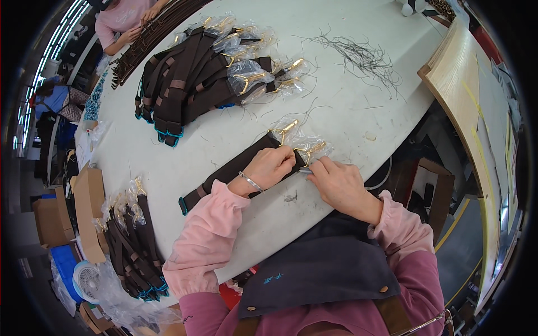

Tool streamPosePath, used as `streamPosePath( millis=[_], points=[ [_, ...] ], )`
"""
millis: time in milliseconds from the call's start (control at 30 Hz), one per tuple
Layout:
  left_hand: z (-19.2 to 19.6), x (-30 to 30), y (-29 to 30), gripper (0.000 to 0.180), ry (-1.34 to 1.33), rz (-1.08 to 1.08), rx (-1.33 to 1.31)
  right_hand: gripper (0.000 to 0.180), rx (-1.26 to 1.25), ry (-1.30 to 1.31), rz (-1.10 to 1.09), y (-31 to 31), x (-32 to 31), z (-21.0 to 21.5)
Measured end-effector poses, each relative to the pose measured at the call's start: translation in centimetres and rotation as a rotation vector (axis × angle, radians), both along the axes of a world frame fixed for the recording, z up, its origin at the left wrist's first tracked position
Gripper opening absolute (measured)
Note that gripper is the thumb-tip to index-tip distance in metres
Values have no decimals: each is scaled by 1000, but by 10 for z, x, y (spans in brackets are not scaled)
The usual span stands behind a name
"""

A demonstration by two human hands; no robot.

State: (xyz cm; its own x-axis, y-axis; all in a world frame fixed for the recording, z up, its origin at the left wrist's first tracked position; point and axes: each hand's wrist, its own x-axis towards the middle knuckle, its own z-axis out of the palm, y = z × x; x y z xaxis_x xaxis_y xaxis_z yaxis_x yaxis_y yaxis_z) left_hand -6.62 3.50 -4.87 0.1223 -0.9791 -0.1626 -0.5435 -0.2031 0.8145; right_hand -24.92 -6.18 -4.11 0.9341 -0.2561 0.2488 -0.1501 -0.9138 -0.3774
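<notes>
Head view: I see the left hand (269, 167) clamped on flat dark-brown fabric strapping (228, 169) across the white bench (291, 219), the right hand (338, 182) pinching a small silver metal tool (305, 170); a slip could nick the fabric.

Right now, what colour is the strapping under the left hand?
The strapping is very dark brown, best seen in the head view.

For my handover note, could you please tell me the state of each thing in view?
Front strap: lying flat.
Its gold hooks: partly in clear plastic.
Left hand: curled over the strap.
Right hand: pinching a metal tool.
Loose threads: tangled.
Larger strap pile: heaped.
Fan: cannot tell if running.
</notes>
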Motion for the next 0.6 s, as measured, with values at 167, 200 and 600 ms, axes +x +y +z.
streamPosePath(
  millis=[167,200,600],
  points=[
    [-5,-2,1,16,-15,4,-55,21,-20,-41,-15,1,0,-1],
    [-5,-2,1,16,-16,5,-59,21,-25,-34,-15,1,0,-2],
    [0,-8,-4,17,-5,53,-42,20,-30,24,-38,-3,1,0]
  ],
)
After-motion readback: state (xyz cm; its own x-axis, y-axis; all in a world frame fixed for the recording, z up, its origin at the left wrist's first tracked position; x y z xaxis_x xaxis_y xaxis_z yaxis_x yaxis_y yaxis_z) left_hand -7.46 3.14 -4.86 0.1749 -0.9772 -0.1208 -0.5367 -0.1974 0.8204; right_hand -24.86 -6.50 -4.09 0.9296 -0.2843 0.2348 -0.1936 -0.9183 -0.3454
